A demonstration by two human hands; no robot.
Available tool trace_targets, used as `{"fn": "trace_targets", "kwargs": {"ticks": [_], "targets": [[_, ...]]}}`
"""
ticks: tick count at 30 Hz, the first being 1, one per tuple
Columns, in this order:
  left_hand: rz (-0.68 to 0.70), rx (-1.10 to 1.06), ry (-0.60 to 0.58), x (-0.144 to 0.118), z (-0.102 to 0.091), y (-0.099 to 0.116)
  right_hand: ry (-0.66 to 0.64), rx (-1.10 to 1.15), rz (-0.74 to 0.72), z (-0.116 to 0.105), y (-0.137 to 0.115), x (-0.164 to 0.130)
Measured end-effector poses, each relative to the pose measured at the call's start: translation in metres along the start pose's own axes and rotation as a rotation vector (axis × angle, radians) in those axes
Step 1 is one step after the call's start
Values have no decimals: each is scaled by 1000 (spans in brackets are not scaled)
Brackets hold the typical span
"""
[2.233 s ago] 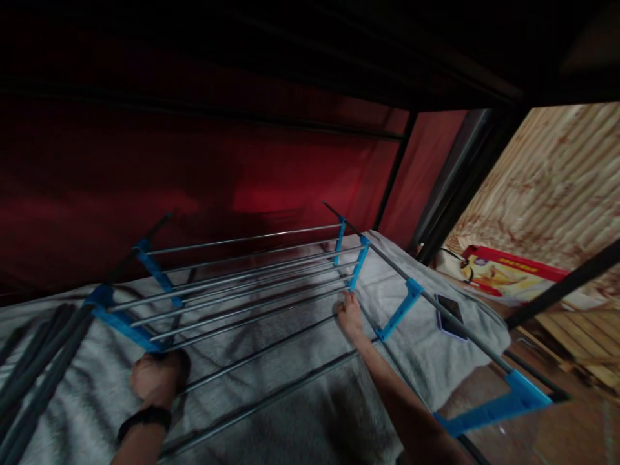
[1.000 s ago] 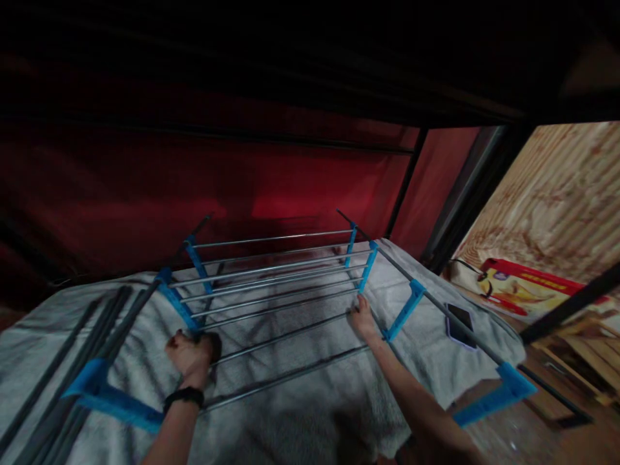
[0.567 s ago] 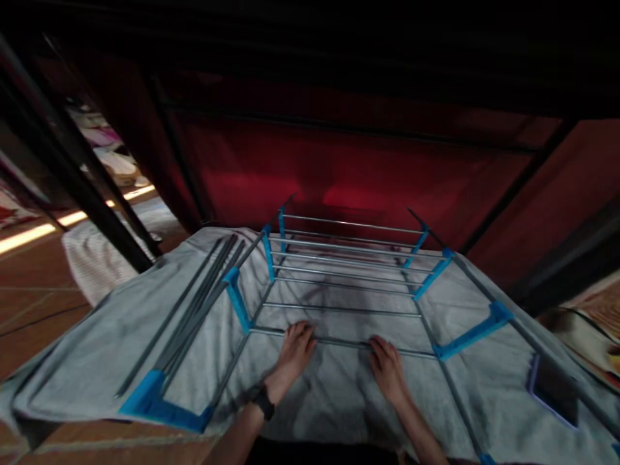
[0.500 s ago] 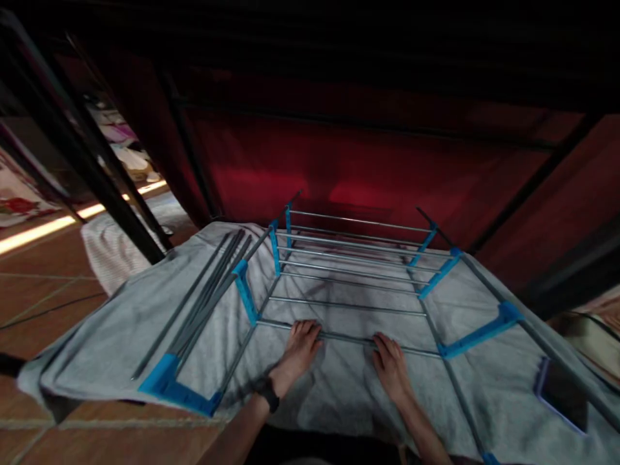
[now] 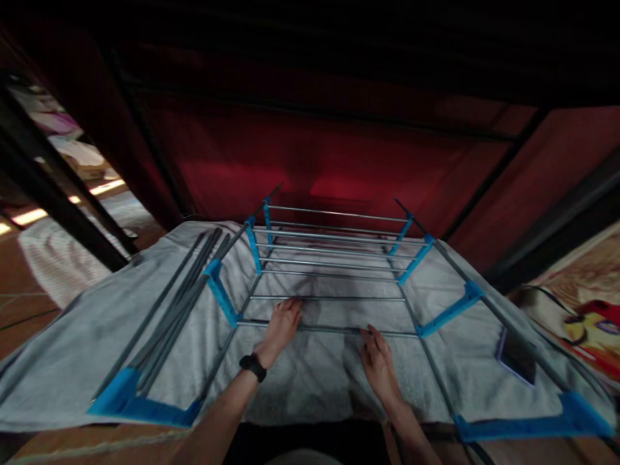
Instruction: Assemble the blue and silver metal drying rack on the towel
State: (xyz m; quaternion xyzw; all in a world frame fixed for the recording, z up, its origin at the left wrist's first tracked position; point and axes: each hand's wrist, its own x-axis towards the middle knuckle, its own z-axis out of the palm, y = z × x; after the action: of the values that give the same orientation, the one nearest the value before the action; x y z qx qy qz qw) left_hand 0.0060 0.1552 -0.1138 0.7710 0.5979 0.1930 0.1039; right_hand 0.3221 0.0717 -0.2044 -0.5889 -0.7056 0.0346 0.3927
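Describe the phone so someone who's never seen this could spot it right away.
Start at the grey towel spread under the blue-jointed metal rack. Go to its right side, beyond the right hand. The phone lies flat there: the only dark, glossy slab with a pale edge, among thin rods.

Both hands, left point(image 5: 282, 323) and right point(image 5: 378, 361), reach forward, palms down.

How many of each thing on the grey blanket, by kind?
Drying rack frame: 1
Loose grey rod bundle: 1
Phone: 1
Hands on the rack, left hand and right hand: 2
Total: 5
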Motion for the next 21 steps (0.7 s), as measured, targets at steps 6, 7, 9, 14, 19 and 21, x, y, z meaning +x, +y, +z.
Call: {"fn": "trace_targets", "kwargs": {"ticks": [6, 7, 9, 14, 19, 21], "targets": [[36, 148, -61, 36, 4, -20, 67, -63, -26, 1, -5, -34], [42, 178, -70, 40, 6, -23, 74, -74, -39, 1, -6, -36], [55, 218, -73, 47, 11, -27, 74, -105, -43, 2, -11, -38], [138, 173, -23, 54, 13, -33, 46, -106, 60, 4, -23, -33], [165, 102, 79, 42, 2, -33, 56, 156, 228, 2, -18, -21], [175, 37, 128, 35, -1, -33, 88, 258, 318, -3, -17, -13]]}}
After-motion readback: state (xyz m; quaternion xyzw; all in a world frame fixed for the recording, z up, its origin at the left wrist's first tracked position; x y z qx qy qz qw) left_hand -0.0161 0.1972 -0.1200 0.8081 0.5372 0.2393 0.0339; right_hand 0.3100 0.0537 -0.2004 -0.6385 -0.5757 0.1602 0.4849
